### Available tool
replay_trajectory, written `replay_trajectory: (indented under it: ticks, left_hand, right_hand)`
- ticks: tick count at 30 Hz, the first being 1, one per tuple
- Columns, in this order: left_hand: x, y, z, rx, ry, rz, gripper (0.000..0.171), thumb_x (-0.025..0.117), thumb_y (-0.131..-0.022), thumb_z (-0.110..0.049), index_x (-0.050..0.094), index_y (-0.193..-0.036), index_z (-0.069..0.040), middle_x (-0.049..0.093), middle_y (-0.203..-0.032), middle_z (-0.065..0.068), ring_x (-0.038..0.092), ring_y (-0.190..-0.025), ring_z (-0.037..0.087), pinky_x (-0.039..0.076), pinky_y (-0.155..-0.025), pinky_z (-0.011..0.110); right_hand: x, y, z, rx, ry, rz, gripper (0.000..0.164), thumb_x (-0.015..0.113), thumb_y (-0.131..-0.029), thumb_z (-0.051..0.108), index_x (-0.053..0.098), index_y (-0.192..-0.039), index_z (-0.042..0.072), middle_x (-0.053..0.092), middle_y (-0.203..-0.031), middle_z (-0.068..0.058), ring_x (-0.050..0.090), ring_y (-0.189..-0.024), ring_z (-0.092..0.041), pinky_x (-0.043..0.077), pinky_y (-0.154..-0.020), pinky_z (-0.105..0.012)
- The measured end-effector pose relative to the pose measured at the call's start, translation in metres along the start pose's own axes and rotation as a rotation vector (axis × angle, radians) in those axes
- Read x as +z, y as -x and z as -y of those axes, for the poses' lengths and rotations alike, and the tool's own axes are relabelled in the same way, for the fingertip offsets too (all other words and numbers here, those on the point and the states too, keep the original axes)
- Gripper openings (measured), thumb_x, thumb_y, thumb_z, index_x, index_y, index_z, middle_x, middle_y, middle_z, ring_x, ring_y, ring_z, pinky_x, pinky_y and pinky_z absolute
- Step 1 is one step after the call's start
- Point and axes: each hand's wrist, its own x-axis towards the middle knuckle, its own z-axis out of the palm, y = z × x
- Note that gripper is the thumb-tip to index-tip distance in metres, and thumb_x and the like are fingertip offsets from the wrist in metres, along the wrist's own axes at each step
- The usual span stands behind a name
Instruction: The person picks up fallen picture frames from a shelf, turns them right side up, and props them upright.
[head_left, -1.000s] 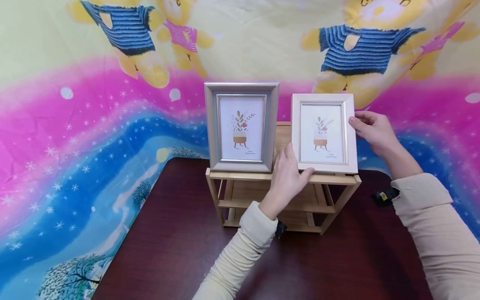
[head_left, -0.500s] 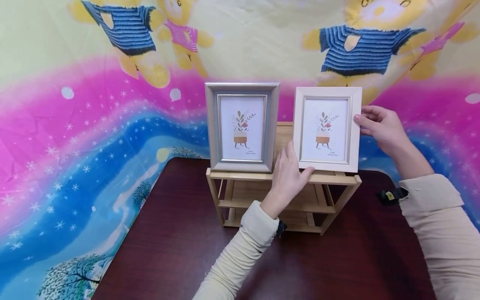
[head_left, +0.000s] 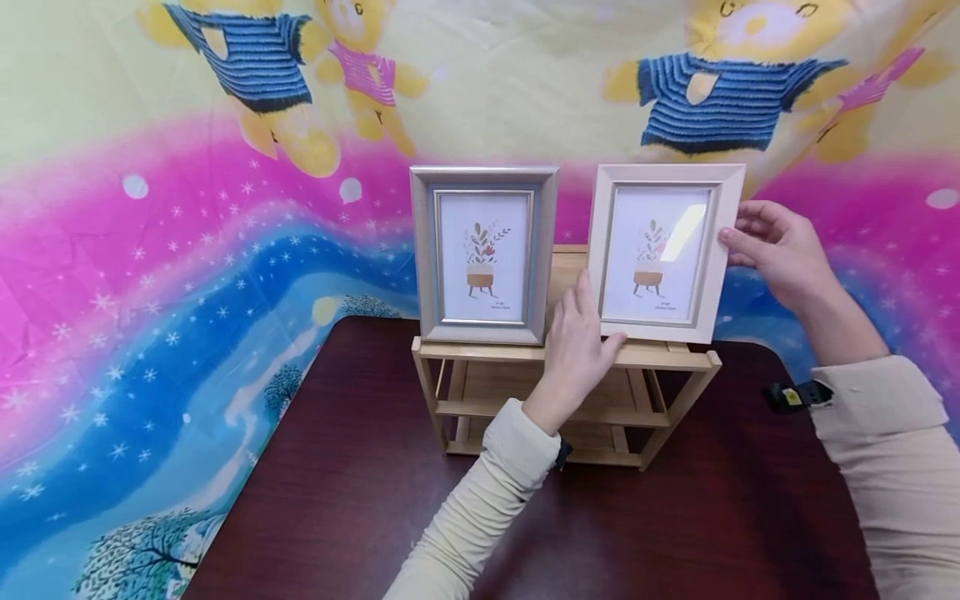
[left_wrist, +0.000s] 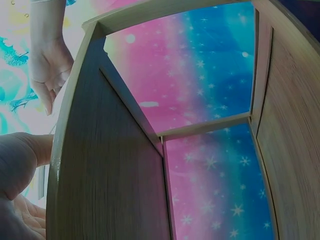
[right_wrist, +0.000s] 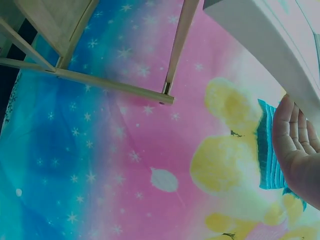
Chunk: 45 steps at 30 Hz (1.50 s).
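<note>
A white picture frame [head_left: 663, 330] with a potted-plant print stands at the right of the wooden shelf [head_left: 517, 353], at its top front edge. Its lower left corner sits in my left hand [head_left: 573, 342], fingers along the side and thumb at the bottom edge. My right hand [head_left: 783, 254] pinches the frame's right side, thumb in front and fingers partly hidden behind. To the left, a silver-grey picture frame [head_left: 551, 250] with the same print stands on the shelf, untouched. The right wrist view shows my right fingers [right_wrist: 295, 130] against the white frame's edge [right_wrist: 270, 50].
Below the top, the shelf has lower tiers [head_left: 555, 421] and slanted legs. It stands on a dark red-brown table [head_left: 337, 475]. A cloth backdrop [head_left: 480, 83] with bears and snowflakes hangs close behind the table.
The white frame's top has risen and shifted right, while its lower edge stays near the shelf front. My right hand has moved right and slightly up with it; my left hand has barely moved.
</note>
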Motion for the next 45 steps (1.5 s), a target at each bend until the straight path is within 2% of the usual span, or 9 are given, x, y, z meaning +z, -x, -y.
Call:
replay_trajectory:
  ticks: [7,12,16,19,22,29,35,38,45]
  left_hand:
    - [0.000,0.000,0.003,0.040,-0.047,0.016,0.097,0.074,-0.074,-0.034,0.015,-0.142,0.003,0.048,-0.122,0.017,0.052,-0.106,0.023,0.050,-0.076,0.024]
    - [-0.006,0.001,0.008,0.094,0.090,-0.014,0.082,0.068,-0.080,-0.025,0.021,-0.141,0.004,0.052,-0.124,0.019,0.052,-0.111,0.027,0.046,-0.088,0.031]
    - [-0.008,0.000,0.013,0.132,0.228,-0.075,0.059,0.057,-0.087,-0.011,0.031,-0.138,0.004,0.058,-0.117,0.018,0.059,-0.099,0.024,0.047,-0.085,0.031]
    - [-0.008,0.000,0.014,0.145,0.253,-0.123,0.053,0.053,-0.087,-0.004,0.035,-0.136,0.003,0.064,-0.101,0.015,0.061,-0.085,0.021,0.050,-0.075,0.029]
    - [-0.008,0.001,0.014,0.158,0.231,-0.150,0.053,0.054,-0.086,0.000,0.037,-0.136,0.003,0.064,-0.096,0.014,0.061,-0.084,0.021,0.050,-0.074,0.025]
    - [-0.007,0.006,0.012,0.154,0.218,-0.148,0.060,0.058,-0.082,0.004,0.036,-0.138,0.001,0.061,-0.099,0.015,0.059,-0.086,0.022,0.048,-0.075,0.023]
    - [-0.006,0.008,0.012,0.162,0.216,-0.167,0.061,0.059,-0.081,0.003,0.035,-0.138,0.001,0.061,-0.097,0.014,0.058,-0.085,0.022,0.047,-0.074,0.023]
    - [-0.005,0.010,0.012,0.173,0.201,-0.188,0.060,0.060,-0.081,0.002,0.037,-0.137,0.002,0.060,-0.094,0.013,0.057,-0.084,0.021,0.047,-0.075,0.023]
    - [-0.002,0.017,0.008,0.234,0.157,-0.264,0.057,0.062,-0.079,0.000,0.043,-0.132,0.004,0.059,-0.092,0.012,0.056,-0.082,0.020,0.047,-0.074,0.022]
  right_hand:
    - [0.002,0.006,0.001,-0.050,-0.140,-0.020,0.029,0.063,-0.082,0.003,0.059,-0.110,0.009,0.061,-0.089,-0.001,0.062,-0.074,-0.008,0.051,-0.059,-0.017]
    - [0.003,0.011,0.000,-0.097,-0.170,-0.051,0.030,0.061,-0.082,-0.003,0.061,-0.111,0.008,0.060,-0.087,-0.003,0.063,-0.074,-0.008,0.051,-0.060,-0.017]
    - [0.004,0.015,0.000,-0.138,-0.211,-0.052,0.032,0.059,-0.082,-0.007,0.060,-0.112,0.005,0.060,-0.087,-0.005,0.063,-0.074,-0.010,0.051,-0.061,-0.018]
    - [0.005,0.017,0.000,-0.188,-0.252,-0.032,0.033,0.056,-0.082,-0.011,0.060,-0.112,0.001,0.061,-0.087,-0.006,0.063,-0.073,-0.011,0.052,-0.061,-0.019]
    - [0.006,0.018,0.001,-0.220,-0.257,-0.029,0.033,0.055,-0.082,-0.013,0.060,-0.113,-0.001,0.062,-0.087,-0.007,0.063,-0.073,-0.011,0.051,-0.062,-0.019]
    - [0.015,0.022,0.009,-0.216,-0.105,-0.152,0.039,0.061,-0.082,-0.003,0.059,-0.121,0.002,0.064,-0.095,-0.003,0.061,-0.082,-0.010,0.050,-0.064,-0.015]
    - [0.032,0.025,0.033,-0.198,0.286,-0.334,0.040,0.061,-0.086,0.013,0.057,-0.126,0.016,0.059,-0.108,0.003,0.053,-0.096,-0.009,0.045,-0.078,-0.013]
    - [0.038,0.025,0.042,-0.175,0.365,-0.338,0.044,0.061,-0.086,0.017,0.053,-0.129,0.020,0.057,-0.112,0.002,0.050,-0.097,-0.008,0.043,-0.085,-0.017]
    - [0.048,0.026,0.047,-0.162,0.492,-0.285,0.068,0.067,-0.081,0.024,0.034,-0.139,0.036,0.048,-0.124,-0.006,0.050,-0.102,-0.012,0.045,-0.087,-0.022]
